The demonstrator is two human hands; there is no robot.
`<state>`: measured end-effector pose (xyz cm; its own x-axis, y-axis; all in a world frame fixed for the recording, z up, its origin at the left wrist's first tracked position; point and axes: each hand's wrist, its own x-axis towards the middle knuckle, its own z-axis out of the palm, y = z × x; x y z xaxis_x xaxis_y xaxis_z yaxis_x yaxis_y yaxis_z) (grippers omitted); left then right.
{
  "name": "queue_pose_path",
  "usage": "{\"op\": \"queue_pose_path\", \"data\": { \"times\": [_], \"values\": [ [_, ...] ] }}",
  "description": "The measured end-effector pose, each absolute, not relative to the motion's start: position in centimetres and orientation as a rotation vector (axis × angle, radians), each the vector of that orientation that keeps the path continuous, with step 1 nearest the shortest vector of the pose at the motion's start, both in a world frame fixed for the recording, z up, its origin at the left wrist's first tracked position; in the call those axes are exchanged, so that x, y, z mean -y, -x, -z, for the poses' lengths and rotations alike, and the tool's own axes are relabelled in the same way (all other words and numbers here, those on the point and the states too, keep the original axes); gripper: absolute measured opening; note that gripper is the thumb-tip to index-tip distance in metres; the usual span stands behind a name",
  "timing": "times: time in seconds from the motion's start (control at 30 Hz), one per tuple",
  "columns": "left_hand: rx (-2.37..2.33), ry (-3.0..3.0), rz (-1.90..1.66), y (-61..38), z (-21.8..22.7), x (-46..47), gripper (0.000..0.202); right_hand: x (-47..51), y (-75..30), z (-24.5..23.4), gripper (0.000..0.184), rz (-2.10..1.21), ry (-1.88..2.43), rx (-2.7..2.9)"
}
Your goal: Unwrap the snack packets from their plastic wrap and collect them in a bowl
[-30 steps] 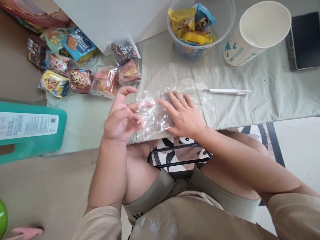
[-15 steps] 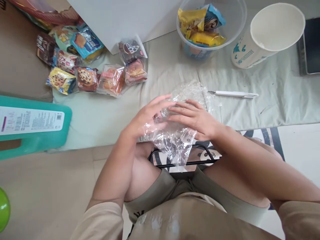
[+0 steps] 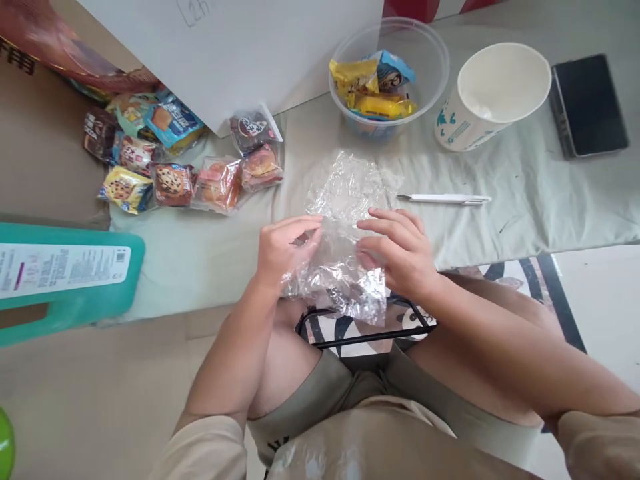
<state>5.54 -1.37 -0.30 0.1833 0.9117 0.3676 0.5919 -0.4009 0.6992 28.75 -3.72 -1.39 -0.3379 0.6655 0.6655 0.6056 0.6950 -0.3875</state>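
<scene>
While left fingers pinch clear plastic, tub holds wrapped snacks.

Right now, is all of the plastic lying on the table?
No, the near end of the plastic reaches past the front edge of the table.

Soft light, glints on plastic

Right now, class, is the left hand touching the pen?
Apart. The head view shows clear plastic spread between the left hand and the pen.
</scene>
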Motion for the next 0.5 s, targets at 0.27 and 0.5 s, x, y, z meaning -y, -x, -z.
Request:
{"op": "queue_pose_path", "data": {
  "times": [0.27,0.5],
  "values": [
    [-1.249,-2.24,-0.746,-4.9,0.1,2.1,0.017,3.1,-29.9,0.8,0.019,-0.595,1.167,1.826],
    [-1.188,-2.083,-0.863,-6.0,-0.4,1.4,0.022,2.1,-29.8,0.0,0.015,-0.862,1.396,1.543]
  ]
}}
